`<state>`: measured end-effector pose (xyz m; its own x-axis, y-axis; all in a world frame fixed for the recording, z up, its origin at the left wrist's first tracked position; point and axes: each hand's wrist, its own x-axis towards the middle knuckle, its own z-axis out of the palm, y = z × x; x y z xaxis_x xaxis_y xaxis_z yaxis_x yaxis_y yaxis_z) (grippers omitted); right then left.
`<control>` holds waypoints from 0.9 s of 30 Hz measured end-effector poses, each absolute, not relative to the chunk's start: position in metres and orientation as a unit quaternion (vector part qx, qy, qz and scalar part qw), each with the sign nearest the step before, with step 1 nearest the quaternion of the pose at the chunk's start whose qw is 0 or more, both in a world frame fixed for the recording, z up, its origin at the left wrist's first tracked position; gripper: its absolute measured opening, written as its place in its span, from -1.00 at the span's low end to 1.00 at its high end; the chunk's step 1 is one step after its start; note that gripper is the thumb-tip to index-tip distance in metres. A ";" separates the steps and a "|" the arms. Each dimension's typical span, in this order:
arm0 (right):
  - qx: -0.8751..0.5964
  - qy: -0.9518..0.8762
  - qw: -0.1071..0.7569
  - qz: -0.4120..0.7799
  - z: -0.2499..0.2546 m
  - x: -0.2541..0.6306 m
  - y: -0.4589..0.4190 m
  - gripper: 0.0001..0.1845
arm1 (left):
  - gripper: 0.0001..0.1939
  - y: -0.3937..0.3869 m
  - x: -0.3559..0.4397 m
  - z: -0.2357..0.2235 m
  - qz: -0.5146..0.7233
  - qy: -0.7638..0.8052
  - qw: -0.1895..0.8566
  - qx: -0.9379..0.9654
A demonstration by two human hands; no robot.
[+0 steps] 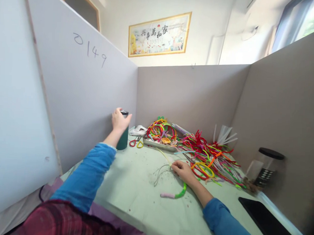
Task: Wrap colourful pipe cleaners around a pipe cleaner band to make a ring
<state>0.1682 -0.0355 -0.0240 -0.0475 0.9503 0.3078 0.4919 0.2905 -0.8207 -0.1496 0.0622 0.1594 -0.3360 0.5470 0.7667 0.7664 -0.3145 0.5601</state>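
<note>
Head view: left hand [121, 121] at green bottle [122, 138], near left partition [95, 90].

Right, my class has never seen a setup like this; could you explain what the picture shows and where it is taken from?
There is no robot here: these are a person's two bare hands. The single picture comes from a camera worn on the head, looking forward and down.

The left hand is at the top of a dark green bottle. The right hand has its fingertips together beside thin strands; exactly what they pinch is too small to tell.

On the pale green tabletop are a metal tray of colourful fuzzy loops, a tangled pile of fuzzy stems to its right, a curved green-and-pink piece nearer the person, and a black-lidded clear container at far right.
</note>
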 end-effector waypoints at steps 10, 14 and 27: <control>-0.525 -0.638 0.501 0.260 -0.019 0.168 -0.049 -0.78 | -0.80 -0.019 0.002 0.043 -0.387 -0.387 -0.083 -0.833; -0.520 -0.614 0.529 0.271 -0.015 0.167 -0.051 -0.80 | -0.72 -0.018 -0.001 0.022 -0.409 -0.382 -0.052 -0.827; -0.512 -0.635 0.530 0.232 -0.022 0.165 -0.049 -0.78 | -0.78 -0.018 0.004 0.012 -0.333 -0.379 -0.124 -0.854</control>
<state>0.1647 -0.0490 -0.0223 0.0859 0.8966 0.4344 0.4048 0.3671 -0.8375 0.0036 -0.0176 0.0121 0.4910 0.7308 0.4741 0.5652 -0.6814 0.4650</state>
